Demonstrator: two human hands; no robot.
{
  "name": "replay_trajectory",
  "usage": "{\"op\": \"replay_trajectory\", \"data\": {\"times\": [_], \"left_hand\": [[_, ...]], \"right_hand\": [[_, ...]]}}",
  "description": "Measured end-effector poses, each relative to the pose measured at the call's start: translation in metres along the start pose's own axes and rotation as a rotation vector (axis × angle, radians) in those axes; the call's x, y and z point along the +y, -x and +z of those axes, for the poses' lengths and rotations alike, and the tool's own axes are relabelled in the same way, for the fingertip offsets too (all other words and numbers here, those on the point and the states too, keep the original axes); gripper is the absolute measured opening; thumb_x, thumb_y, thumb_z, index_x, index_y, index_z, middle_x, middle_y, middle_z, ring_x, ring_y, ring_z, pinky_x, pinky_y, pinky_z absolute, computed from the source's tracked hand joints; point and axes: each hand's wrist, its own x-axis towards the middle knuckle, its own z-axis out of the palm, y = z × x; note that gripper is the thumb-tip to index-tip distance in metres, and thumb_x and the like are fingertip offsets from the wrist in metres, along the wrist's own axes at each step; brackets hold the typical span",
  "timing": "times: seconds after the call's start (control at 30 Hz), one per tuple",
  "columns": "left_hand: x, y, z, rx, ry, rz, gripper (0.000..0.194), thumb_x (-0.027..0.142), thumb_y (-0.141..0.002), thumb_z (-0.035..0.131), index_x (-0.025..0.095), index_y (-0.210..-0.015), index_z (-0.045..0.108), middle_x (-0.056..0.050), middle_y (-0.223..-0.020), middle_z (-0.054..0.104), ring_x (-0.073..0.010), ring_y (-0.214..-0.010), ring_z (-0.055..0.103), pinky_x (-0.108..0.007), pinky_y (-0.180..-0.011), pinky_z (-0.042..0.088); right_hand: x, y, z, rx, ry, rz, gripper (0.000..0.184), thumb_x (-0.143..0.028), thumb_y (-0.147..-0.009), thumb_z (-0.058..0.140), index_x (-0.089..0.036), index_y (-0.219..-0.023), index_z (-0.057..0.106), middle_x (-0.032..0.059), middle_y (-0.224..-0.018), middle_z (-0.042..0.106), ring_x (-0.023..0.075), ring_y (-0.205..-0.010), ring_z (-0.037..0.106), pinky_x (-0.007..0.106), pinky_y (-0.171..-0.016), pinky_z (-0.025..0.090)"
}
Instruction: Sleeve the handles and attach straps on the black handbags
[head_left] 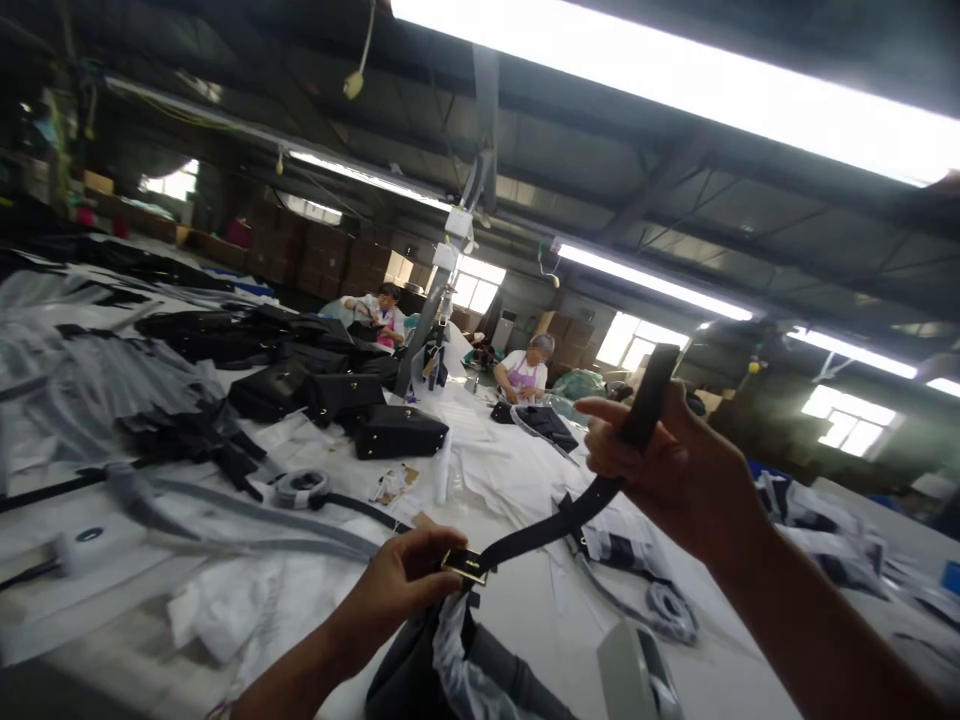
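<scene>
Between thumb and fingers my left hand (411, 572) pinches a gold-coloured buckle (465, 565), just above a black bag (405, 665) that stands at the bottom of the view. A black strap (536, 535) runs from the buckle up to the right. My right hand (679, 460) is closed around the strap's raised end, with the index finger stretched to the left. Clear plastic wrapping (454, 650) pokes out of the bag's opening. Its lower part is cut off by the frame edge.
Several black bags (401, 432) lie at the left of the white table, near plastic-wrapped straps (262, 515). A coiled wrapped strap (670, 610) and a pale grey device (637, 670) are at the right. Two people work farther back.
</scene>
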Motion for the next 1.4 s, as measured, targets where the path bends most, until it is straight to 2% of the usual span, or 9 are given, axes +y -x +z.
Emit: {"op": "replay_trajectory", "data": {"times": [0.17, 0.27, 0.4, 0.53, 0.77, 0.87, 1.0, 1.17, 1.4], "left_hand": [[-0.006, -0.003, 0.004, -0.017, 0.082, 0.01, 0.042, 0.032, -0.067, 0.084, 0.017, -0.104, 0.071, -0.008, -0.098, 0.076, -0.0243, -0.096, 0.069, -0.033, -0.09, 0.05], [-0.009, -0.005, 0.006, -0.007, 0.114, 0.018, 0.045, 0.03, -0.067, 0.085, 0.018, -0.108, 0.07, -0.008, -0.101, 0.076, -0.0245, -0.099, 0.068, -0.034, -0.091, 0.05], [-0.01, -0.006, 0.01, -0.004, 0.123, 0.028, 0.045, 0.03, -0.066, 0.085, 0.018, -0.106, 0.07, -0.008, -0.1, 0.076, -0.0256, -0.098, 0.069, -0.036, -0.091, 0.051], [-0.012, -0.005, 0.013, -0.03, 0.107, 0.023, 0.041, 0.027, -0.066, 0.085, 0.019, -0.103, 0.07, -0.007, -0.099, 0.077, -0.0251, -0.097, 0.069, -0.035, -0.09, 0.052], [-0.004, -0.004, 0.01, 0.052, -0.109, 0.101, 0.029, 0.022, -0.071, 0.079, 0.02, -0.099, 0.075, -0.004, -0.099, 0.078, -0.0262, -0.097, 0.07, -0.034, -0.089, 0.054], [0.0, -0.002, 0.007, 0.082, -0.35, 0.212, 0.026, 0.024, -0.075, 0.075, 0.023, -0.101, 0.076, -0.003, -0.099, 0.079, -0.0255, -0.095, 0.071, -0.033, -0.089, 0.054], [-0.003, 0.001, 0.0, 0.031, -0.664, 0.468, 0.028, 0.025, -0.087, 0.062, 0.028, -0.113, 0.072, -0.003, -0.104, 0.078, -0.0231, -0.093, 0.073, -0.03, -0.084, 0.056], [-0.007, 0.011, -0.041, 0.234, -0.985, 0.645, 0.022, 0.026, -0.089, 0.059, 0.027, -0.101, 0.076, -0.002, -0.098, 0.079, -0.0222, -0.089, 0.074, -0.028, -0.082, 0.055], [-0.025, 0.054, -0.154, 0.681, -1.189, 0.266, 0.025, 0.045, -0.081, 0.062, 0.031, -0.098, 0.074, 0.002, -0.101, 0.078, -0.026, -0.088, 0.074, -0.026, -0.075, 0.055]], "right_hand": [[0.004, 0.012, 0.004, -0.209, 0.456, 0.111, 0.039, -0.052, -0.081, 0.065, -0.022, -0.103, 0.077, 0.0063, -0.074, 0.062, 0.0196, -0.068, 0.053, 0.033, -0.059, 0.038], [0.009, 0.019, 0.017, -0.35, 0.81, 0.141, 0.029, -0.044, -0.082, 0.066, -0.028, -0.103, 0.077, 0.0038, -0.079, 0.066, 0.0189, -0.071, 0.057, 0.03, -0.06, 0.038], [0.026, 0.027, 0.031, -0.384, 1.098, 0.085, 0.021, -0.036, -0.084, 0.065, -0.034, -0.101, 0.077, 0.0008, -0.075, 0.066, 0.0153, -0.068, 0.057, 0.028, -0.059, 0.033], [0.047, 0.032, 0.044, -0.384, 1.239, 0.036, 0.019, -0.036, -0.084, 0.065, -0.039, -0.099, 0.076, -0.0011, -0.075, 0.066, 0.0151, -0.067, 0.059, 0.028, -0.058, 0.03], [0.068, 0.032, 0.067, -0.372, 1.371, -0.15, 0.027, -0.046, -0.085, 0.063, -0.03, -0.104, 0.072, 0.0033, -0.087, 0.071, 0.0221, -0.084, 0.064, 0.032, -0.073, 0.036], [0.072, 0.03, 0.072, -0.365, 1.388, -0.16, 0.042, -0.059, -0.078, 0.066, -0.024, -0.102, 0.071, 0.0074, -0.09, 0.073, 0.0267, -0.089, 0.064, 0.037, -0.081, 0.038], [0.07, 0.026, 0.079, -0.435, 1.388, -0.082, 0.028, -0.048, -0.078, 0.07, -0.022, -0.087, 0.074, 0.0065, -0.079, 0.075, 0.0241, -0.079, 0.066, 0.034, -0.078, 0.04], [0.069, 0.019, 0.076, -0.427, 1.413, -0.057, 0.02, -0.041, -0.075, 0.071, -0.024, -0.084, 0.076, 0.0053, -0.073, 0.075, 0.0228, -0.074, 0.066, 0.032, -0.072, 0.039], [0.079, 0.008, 0.064, -0.435, 1.356, -0.104, 0.022, -0.04, -0.072, 0.072, -0.024, -0.085, 0.076, 0.0045, -0.075, 0.075, 0.0221, -0.075, 0.066, 0.031, -0.071, 0.04]]}}
